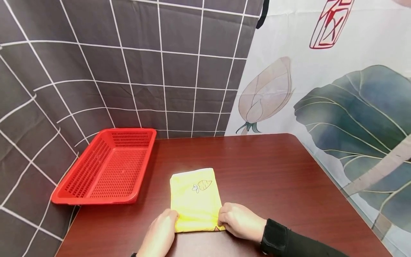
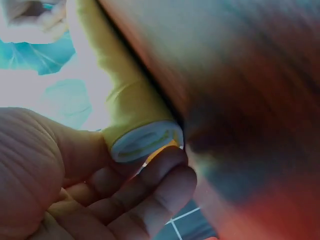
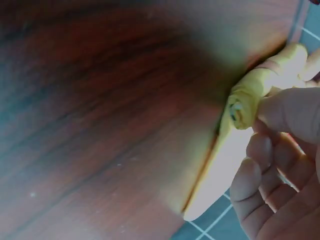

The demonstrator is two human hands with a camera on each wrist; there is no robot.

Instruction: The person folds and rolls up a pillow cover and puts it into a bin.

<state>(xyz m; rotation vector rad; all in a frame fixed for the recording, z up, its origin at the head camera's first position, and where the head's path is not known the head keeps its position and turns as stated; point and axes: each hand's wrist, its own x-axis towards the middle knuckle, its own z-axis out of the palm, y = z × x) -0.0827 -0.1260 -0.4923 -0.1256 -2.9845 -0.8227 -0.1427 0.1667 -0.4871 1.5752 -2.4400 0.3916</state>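
A yellow cloth [image 1: 194, 200] with a small carrot drawing lies folded on the brown table, its near edge rolled into a thick tube. At the tube's left end, my left hand [image 1: 161, 230] grips the cloth between thumb and fingers; the left wrist view shows the layered white and yellow roll end [image 2: 149, 141] there. My right hand [image 1: 240, 221] pinches the right end, where a spiral of cloth [image 3: 242, 110] shows in the right wrist view. The flat part of the cloth stretches away from me beyond both hands.
A red plastic basket [image 1: 146, 167] with perforated sides stands at the table's left. A dark grid-patterned curtain [image 1: 179, 71] hangs behind and on the left, and a white curtain with painted leaves [image 1: 276, 46] at the right. The brown tabletop [image 1: 273, 178] extends right of the cloth.
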